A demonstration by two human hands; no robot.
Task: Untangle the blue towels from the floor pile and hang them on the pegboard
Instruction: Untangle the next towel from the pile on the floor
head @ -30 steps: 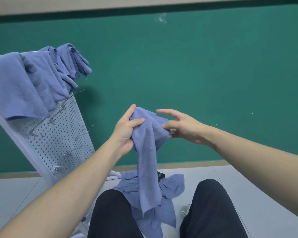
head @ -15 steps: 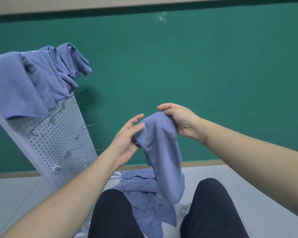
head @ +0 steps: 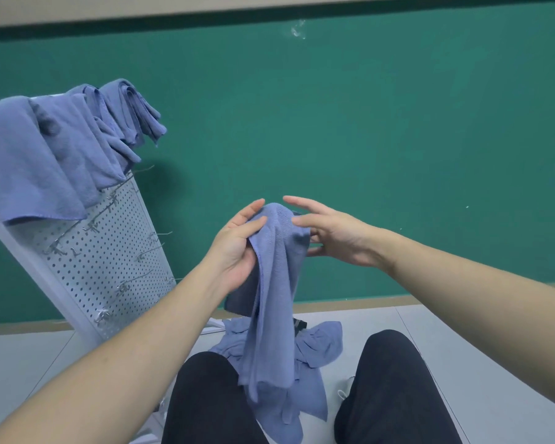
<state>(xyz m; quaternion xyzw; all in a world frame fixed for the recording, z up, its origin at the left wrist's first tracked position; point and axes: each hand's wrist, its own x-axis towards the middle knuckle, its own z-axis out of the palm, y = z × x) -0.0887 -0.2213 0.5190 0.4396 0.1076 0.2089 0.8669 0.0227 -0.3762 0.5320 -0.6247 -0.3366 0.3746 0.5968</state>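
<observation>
Soft, light blue towel (head: 274,283) droops limp from our left hand (head: 236,248) pinching its top, right hand (head: 330,238) spread beside; we judge hem corners the best hold.

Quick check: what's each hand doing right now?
Left hand: closed on the towel, thumb over its top.
Right hand: fingers spread, touching the towel's top; a firm hold cannot be told.
</observation>
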